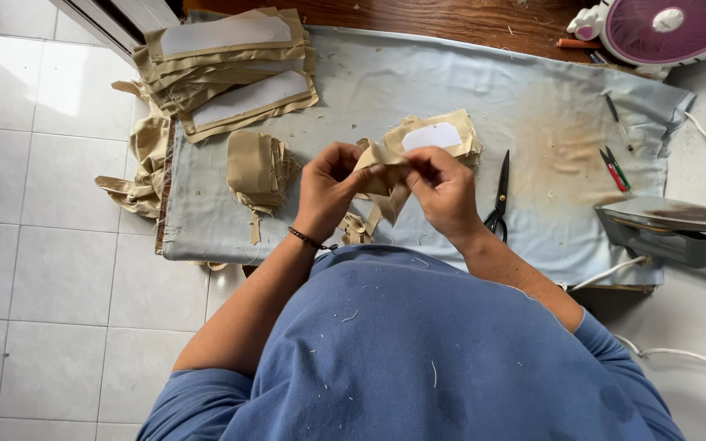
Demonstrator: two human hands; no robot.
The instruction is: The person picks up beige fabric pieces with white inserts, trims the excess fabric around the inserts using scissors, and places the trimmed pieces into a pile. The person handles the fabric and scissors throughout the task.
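Fingertips of left hand [330,186] and right hand [443,192] both pinched on the folded tan fabric piece [382,181], held just above the pale blue ironing cloth [533,122] — best kept taut, edges matched — well clear of the black scissors [499,200].

A small tan fabric piece [384,175] is pinched between the left hand [328,189] and the right hand [444,192], held up just above the pale blue cloth-covered tabletop [484,90]. It is khaki woven cloth, crumpled and folded over on itself, with raw, frayed edges. Its upper part sits between the fingertips of both hands, while a narrow, pointed tail hangs down below them toward a few loose tan scraps [355,229] lying on the cloth. The piece hangs tilted, not flat, near the front edge of the tabletop.
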